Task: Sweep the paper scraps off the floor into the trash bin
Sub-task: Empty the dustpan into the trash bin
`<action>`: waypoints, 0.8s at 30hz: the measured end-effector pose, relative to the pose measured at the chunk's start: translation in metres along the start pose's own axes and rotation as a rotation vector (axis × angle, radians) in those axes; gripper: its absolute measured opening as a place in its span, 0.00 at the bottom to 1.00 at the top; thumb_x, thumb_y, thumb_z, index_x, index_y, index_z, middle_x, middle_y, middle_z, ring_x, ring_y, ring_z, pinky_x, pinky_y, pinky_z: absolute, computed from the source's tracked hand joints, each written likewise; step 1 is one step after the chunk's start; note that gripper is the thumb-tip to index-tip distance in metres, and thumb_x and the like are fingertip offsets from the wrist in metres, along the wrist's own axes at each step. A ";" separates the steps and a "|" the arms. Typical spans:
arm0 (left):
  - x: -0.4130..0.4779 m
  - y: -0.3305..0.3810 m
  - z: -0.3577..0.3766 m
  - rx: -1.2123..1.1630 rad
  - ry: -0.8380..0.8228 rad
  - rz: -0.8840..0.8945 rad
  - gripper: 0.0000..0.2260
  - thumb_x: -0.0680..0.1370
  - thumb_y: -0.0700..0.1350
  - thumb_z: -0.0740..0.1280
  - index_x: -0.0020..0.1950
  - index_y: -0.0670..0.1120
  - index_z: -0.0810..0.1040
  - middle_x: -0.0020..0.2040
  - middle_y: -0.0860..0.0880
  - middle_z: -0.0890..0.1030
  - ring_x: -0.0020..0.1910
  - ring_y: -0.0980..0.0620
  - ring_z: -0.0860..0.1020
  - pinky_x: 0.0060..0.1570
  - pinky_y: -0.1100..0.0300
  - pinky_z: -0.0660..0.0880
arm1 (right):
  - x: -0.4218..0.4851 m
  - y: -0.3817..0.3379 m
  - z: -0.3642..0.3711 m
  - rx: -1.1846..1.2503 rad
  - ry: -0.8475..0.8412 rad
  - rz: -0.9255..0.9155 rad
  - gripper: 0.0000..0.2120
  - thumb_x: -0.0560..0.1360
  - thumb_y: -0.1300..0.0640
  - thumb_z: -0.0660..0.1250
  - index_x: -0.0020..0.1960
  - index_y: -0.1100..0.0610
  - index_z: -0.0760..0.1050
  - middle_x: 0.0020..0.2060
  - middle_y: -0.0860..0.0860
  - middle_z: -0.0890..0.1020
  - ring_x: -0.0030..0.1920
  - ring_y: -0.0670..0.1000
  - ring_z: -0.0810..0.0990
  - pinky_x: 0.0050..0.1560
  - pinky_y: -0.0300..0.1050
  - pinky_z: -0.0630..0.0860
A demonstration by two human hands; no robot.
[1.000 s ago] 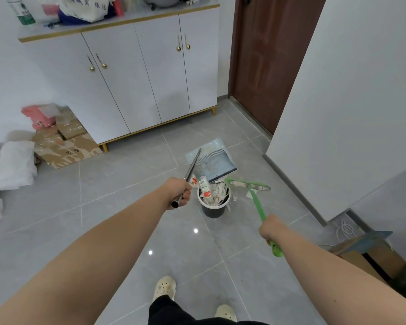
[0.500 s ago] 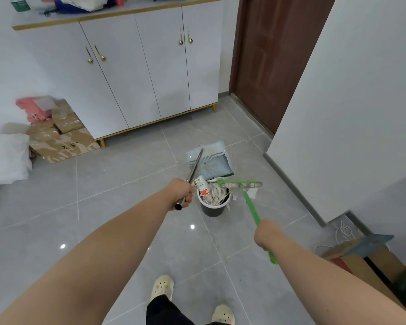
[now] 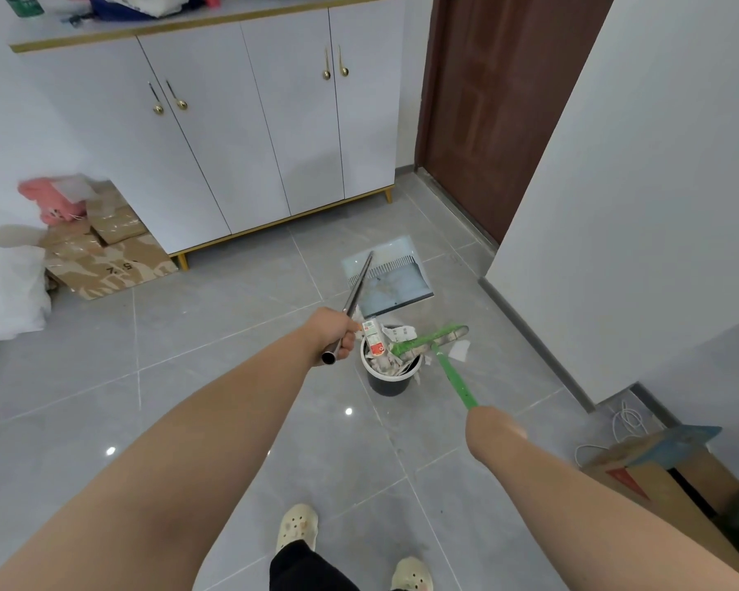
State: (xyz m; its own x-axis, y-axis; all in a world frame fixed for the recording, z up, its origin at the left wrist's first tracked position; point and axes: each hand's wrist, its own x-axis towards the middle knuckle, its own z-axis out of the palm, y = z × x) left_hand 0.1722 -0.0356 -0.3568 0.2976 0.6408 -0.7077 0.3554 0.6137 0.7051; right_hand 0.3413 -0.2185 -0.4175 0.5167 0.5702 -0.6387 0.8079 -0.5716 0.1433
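Clutter rings the spot I am watching. A white four-door cabinet with gold knobs [image 3: 252, 121] stands ahead. At its left lie flattened brown cardboard boxes [image 3: 103, 258], a pink bundle [image 3: 48, 198] and a white plastic bag [image 3: 9, 287]. A dark brown wooden door [image 3: 487, 113] is at its right, and a white wall corner [image 3: 636, 185] juts in close on the right. An open brown cardboard box [image 3: 658, 475] and a looped white cable [image 3: 623, 420] sit at that wall's foot.

The small black trash bin with a white liner [image 3: 389, 379] stands on the grey tiled floor [image 3: 188, 377], brimful of crumpled paper scraps [image 3: 387, 362] and a red-and-white carton [image 3: 374, 341]. One white scrap [image 3: 459, 349] lies on the tiles just right of the bin.

My view of the bin's left rim is partly crossed by the left hand [image 3: 333, 330], its fingers wrapped round the silver metal pole [image 3: 355, 296] of the pale blue dustpan [image 3: 389, 279] just beyond the bin. The right hand [image 3: 487, 428] holds the green-handled broom [image 3: 455, 377]. Its fingers are hidden behind the back of the hand, so I cannot tell how they lie.

Half a second ago the broom's head was beyond the bin's right side. Now it lies across the rim, on the scraps. The dustpan sits much as before.

The flattened cardboard bears dark printed characters, perhaps an "S" and a digit, which I cannot read surely. The carton's print is too small to read.
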 end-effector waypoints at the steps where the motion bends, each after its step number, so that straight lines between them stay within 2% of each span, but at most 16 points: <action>1: 0.000 0.002 -0.001 -0.008 -0.001 0.008 0.11 0.80 0.33 0.57 0.38 0.42 0.66 0.30 0.47 0.65 0.15 0.58 0.63 0.16 0.70 0.60 | 0.000 -0.001 0.000 -0.005 0.001 0.002 0.18 0.80 0.64 0.56 0.70 0.60 0.68 0.65 0.54 0.74 0.65 0.55 0.74 0.62 0.47 0.72; 9: -0.004 0.011 -0.007 -0.090 -0.021 0.031 0.09 0.80 0.33 0.56 0.41 0.40 0.67 0.30 0.47 0.64 0.15 0.58 0.63 0.15 0.71 0.60 | -0.001 0.009 -0.008 0.069 0.001 0.023 0.17 0.79 0.63 0.57 0.67 0.61 0.69 0.62 0.55 0.76 0.62 0.55 0.76 0.59 0.45 0.74; 20: -0.011 -0.010 0.031 -0.038 -0.072 -0.036 0.05 0.81 0.34 0.56 0.46 0.40 0.67 0.30 0.47 0.64 0.14 0.58 0.64 0.15 0.71 0.60 | -0.017 0.036 -0.015 0.201 0.050 0.016 0.15 0.78 0.63 0.58 0.64 0.61 0.70 0.59 0.56 0.77 0.59 0.56 0.77 0.55 0.45 0.74; 24: -0.015 -0.025 0.050 0.015 -0.085 -0.052 0.08 0.80 0.33 0.56 0.42 0.41 0.66 0.29 0.47 0.64 0.14 0.58 0.63 0.16 0.71 0.59 | -0.024 0.047 -0.013 0.217 0.034 0.006 0.15 0.77 0.63 0.58 0.64 0.61 0.69 0.51 0.55 0.76 0.58 0.56 0.78 0.52 0.44 0.75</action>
State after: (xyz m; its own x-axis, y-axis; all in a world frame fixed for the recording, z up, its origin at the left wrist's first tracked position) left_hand 0.2032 -0.0835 -0.3663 0.3524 0.5667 -0.7448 0.3856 0.6372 0.6673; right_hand 0.3706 -0.2511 -0.3856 0.5331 0.5841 -0.6121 0.7268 -0.6864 -0.0220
